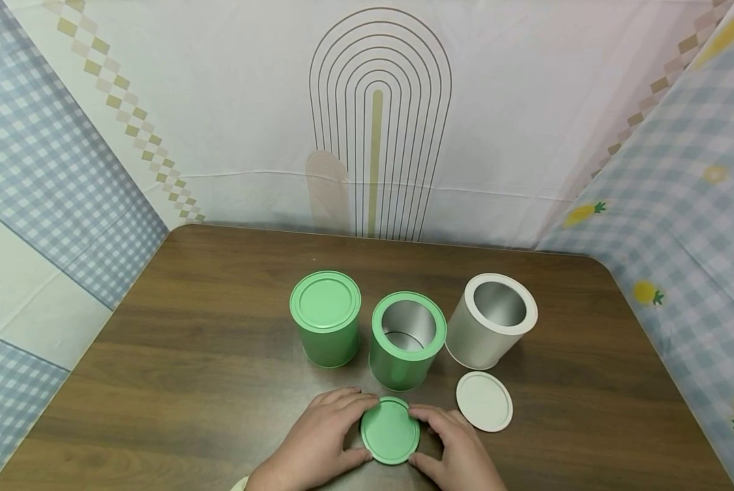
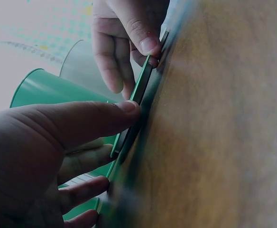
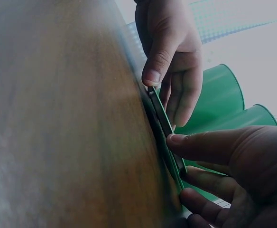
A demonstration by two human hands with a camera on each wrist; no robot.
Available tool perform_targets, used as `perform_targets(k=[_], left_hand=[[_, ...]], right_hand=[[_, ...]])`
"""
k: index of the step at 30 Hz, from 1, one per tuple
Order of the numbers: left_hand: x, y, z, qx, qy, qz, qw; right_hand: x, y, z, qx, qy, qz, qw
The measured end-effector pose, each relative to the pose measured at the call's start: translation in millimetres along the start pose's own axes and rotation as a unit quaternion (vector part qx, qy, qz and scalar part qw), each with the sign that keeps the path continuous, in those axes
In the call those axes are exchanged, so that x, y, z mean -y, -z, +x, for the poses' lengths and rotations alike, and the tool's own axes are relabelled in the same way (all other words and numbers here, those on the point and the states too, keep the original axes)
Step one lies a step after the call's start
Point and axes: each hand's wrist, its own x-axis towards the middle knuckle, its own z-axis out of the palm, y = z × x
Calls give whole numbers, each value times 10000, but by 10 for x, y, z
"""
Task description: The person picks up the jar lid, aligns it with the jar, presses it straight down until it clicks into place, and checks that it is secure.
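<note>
A round green lid (image 1: 390, 431) lies flat between both hands near the front of the table, at or just above the wood; which of the two I cannot tell. My left hand (image 1: 320, 435) holds its left edge between thumb and fingers. On the opposite edge, my right hand (image 1: 456, 447) grips it the same way. The left wrist view shows the left thumb (image 2: 115, 115) on the lid's rim (image 2: 141, 85). Just beyond the lid stands a green can (image 1: 400, 374) with an uncovered top and a silvery inside.
Left of the uncovered can is another green can (image 1: 330, 349) with its lid on. A white can (image 1: 473, 341), topless, stands to the right, and a white lid (image 1: 484, 402) lies in front of it. Patterned cloth (image 1: 250, 123) hangs behind the brown wooden table (image 1: 189, 354).
</note>
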Motion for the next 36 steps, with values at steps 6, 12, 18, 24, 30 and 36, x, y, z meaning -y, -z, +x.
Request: perform_targets(k=[6,12,18,24,30,36], left_hand=[[-12,16,4,113,72,-84,9999],[-18,29,5,196,99,-222,9995],[-21,34,3,247,130,-246,9993],[-29,43,-4,294,177,-302,9990],[-36,47,4,327,207,-367,9986],[-55,65,5,396,266,-480,9977]], right_hand=[[-18,-3,-7,-27,87,16,10000],[-35,0,-13,-83,206,45,9997],[-38,3,-14,-76,256,112,9996],[-41,3,-14,-67,255,144,9995],[-21,11,-16,-58,175,200,9996],[-26,9,-34,-154,258,233,9993]])
